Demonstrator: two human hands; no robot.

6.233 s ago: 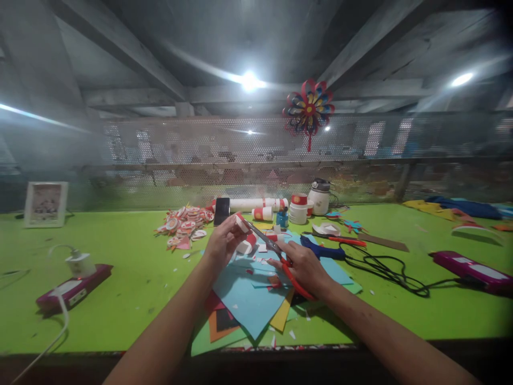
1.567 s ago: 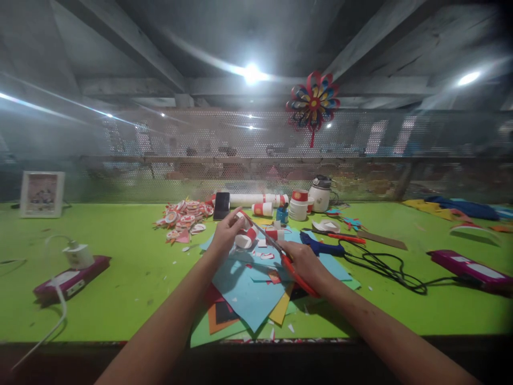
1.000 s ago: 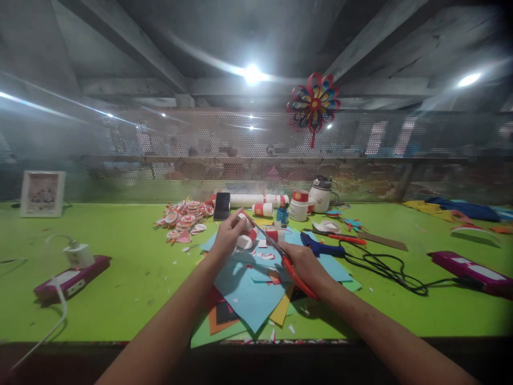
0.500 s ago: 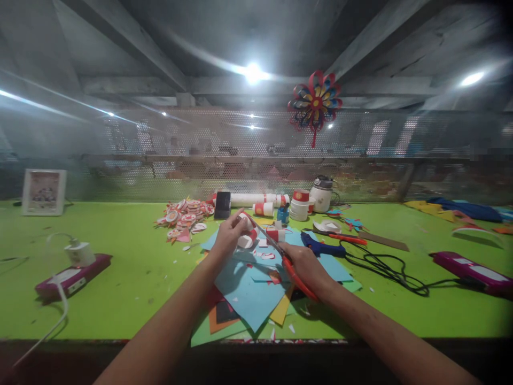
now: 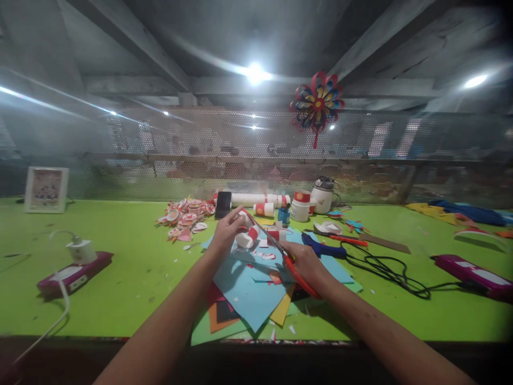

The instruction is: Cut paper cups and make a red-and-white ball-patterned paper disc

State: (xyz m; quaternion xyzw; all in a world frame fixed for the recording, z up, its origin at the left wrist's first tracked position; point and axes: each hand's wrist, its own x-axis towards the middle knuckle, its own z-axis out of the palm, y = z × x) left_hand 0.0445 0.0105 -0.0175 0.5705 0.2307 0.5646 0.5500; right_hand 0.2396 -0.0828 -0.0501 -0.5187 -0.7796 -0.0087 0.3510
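Above the green worktop [image 5: 120, 267] and the spread of coloured sheets [image 5: 244, 291], your left hand [image 5: 225, 235] pinches a small red-and-white paper piece [image 5: 242, 218] in its fingertips. Your right hand [image 5: 306, 264] is closed round the handles of the scissors [image 5: 266, 238], whose blade tips meet the piece just beyond your left fingers. It is probably best to hold those fingers behind the cut line and turn the paper, not the blades. The blade gap is too small to read, and your fingers hide most of the piece.

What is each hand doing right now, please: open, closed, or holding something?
Left hand: closed, pinching a red-and-white paper piece.
Right hand: closed on the red-handled scissors.
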